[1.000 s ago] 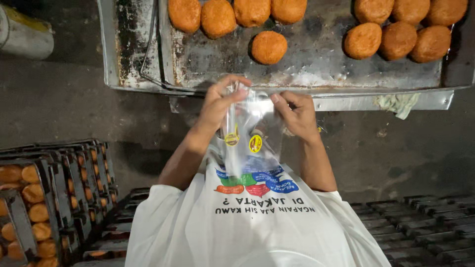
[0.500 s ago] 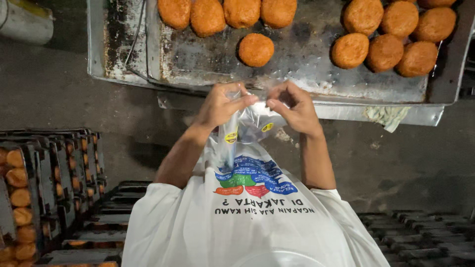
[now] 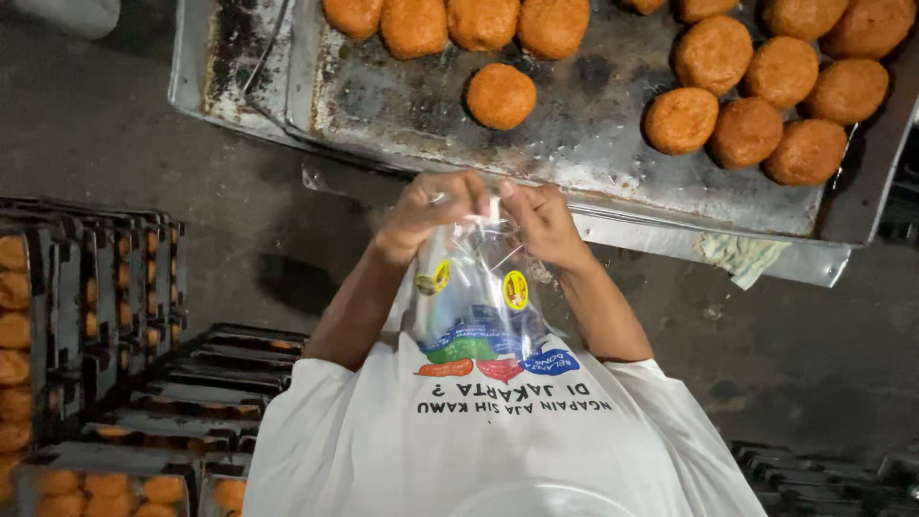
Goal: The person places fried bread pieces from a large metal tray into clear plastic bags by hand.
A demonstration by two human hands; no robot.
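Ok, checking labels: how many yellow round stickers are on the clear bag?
2. The left sticker is on the clear bag under the left hand; the right sticker under the right hand. Others may be hidden.

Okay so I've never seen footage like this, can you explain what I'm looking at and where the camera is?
The camera sits on a person's head and looks straight down, so you see their white shirt at the bottom and both bare arms reaching forward. There is no machine. The left hand and right hand pinch the top of a clear plastic bag with yellow stickers. Beyond the hands lies a worn metal baking tray carrying round golden-brown buns. At the left stand racks holding more buns. The ground is dark concrete floor.
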